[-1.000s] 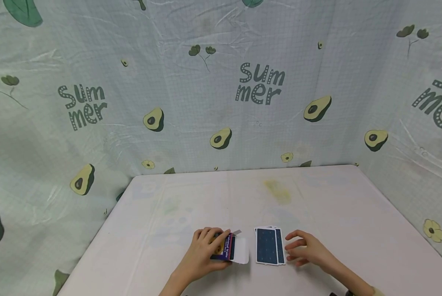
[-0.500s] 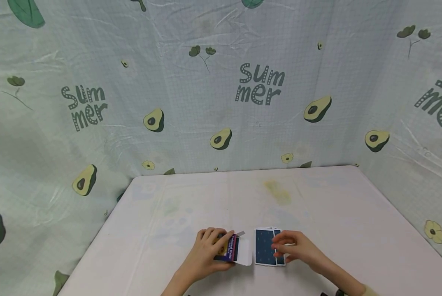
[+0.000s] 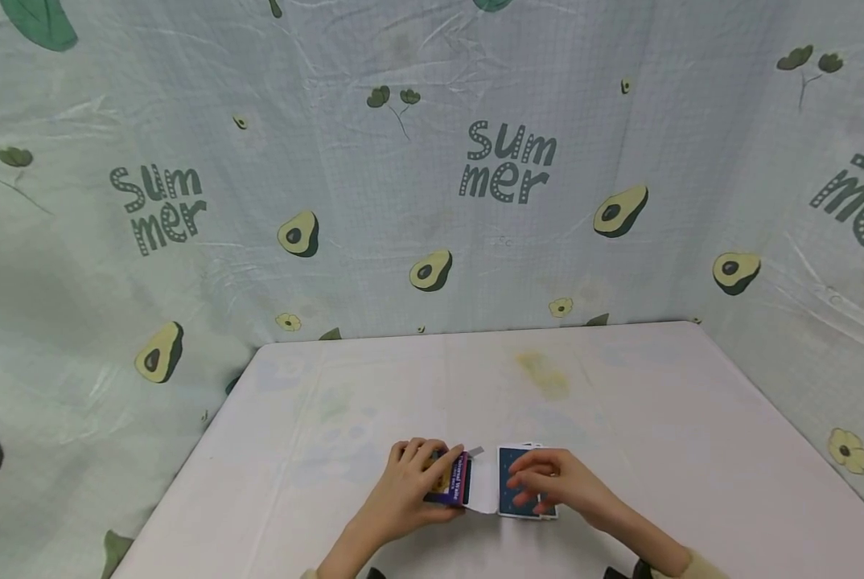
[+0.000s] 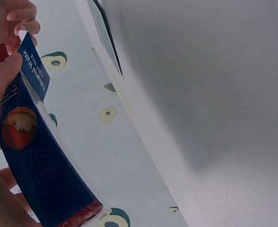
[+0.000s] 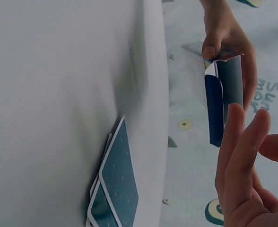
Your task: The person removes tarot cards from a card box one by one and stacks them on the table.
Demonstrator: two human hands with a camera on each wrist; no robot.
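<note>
My left hand (image 3: 403,492) grips a dark blue tarot card box (image 3: 458,481), labelled "Universal Waite", with its opened end facing right. The box's lid flap (image 3: 483,481) sticks out toward the cards, its white inside showing. In the left wrist view the box (image 4: 37,161) shows a round orange picture, and the thumb lies near its opened end. A few blue-backed cards (image 3: 508,460) lie face down and slightly spread on the table. Above them hovers my right hand (image 3: 558,482), fingers loosely bent and nothing held. In the right wrist view these fingers (image 5: 236,161) are near the box's flap (image 5: 232,82).
The white-covered table (image 3: 374,386) carries a faint yellow stain (image 3: 543,375) further back. Behind and at the sides hangs a pale curtain (image 3: 360,177) printed with avocados and the word "summer".
My right hand has moved left from beside the cards to over them. My left hand has shifted slightly right with the box, bringing the flap close to the cards.
</note>
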